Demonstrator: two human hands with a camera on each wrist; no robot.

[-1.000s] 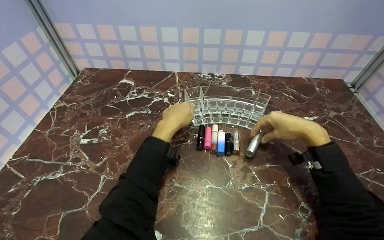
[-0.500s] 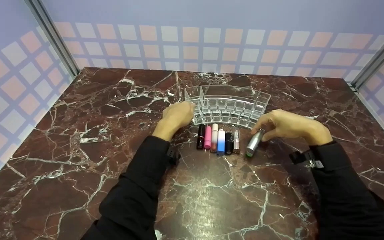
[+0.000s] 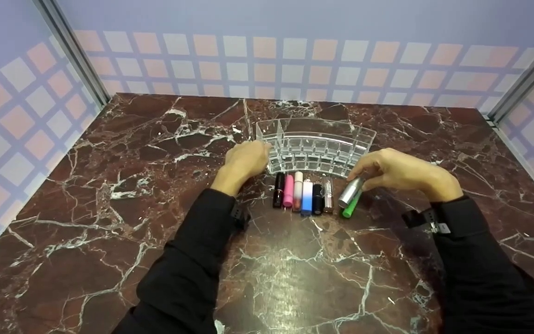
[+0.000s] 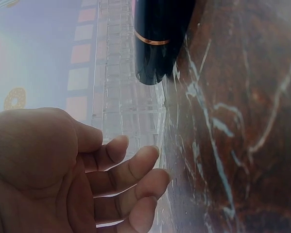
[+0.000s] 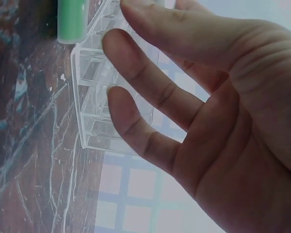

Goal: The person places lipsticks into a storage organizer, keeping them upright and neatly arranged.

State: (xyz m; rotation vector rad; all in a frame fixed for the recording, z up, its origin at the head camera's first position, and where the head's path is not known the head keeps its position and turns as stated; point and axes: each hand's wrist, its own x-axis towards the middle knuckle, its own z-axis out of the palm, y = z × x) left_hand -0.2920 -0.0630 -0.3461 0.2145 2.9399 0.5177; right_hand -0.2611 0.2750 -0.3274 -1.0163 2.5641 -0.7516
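My right hand (image 3: pixel 394 171) pinches a silver lipstick tube (image 3: pixel 351 192) by its far end, between thumb and fingers, at the right of the row. Partly under it lies a green tube (image 3: pixel 349 209), whose end (image 5: pixel 72 22) also shows at the top of the right wrist view. My left hand (image 3: pixel 247 160) rests at the left front corner of a clear, curved organizer (image 3: pixel 315 144), fingers loosely bent and holding nothing. In the left wrist view, a black lipstick tube with a copper band (image 4: pixel 157 39) stands out above the fingers (image 4: pixel 140 165).
Between the hands lie several tubes side by side: black, a pink one (image 3: pixel 288 191), a pale-capped one (image 3: pixel 298 192), a blue-and-white one (image 3: pixel 307 198), another black one (image 3: pixel 317 199) and a shiny clear one (image 3: pixel 328 197). The dark marbled table (image 3: pixel 165 260) spreads around, with panels behind.
My right hand has shifted the silver tube slightly left and away from me, uncovering more of the green tube. The left hand and the row of tubes stay in place.
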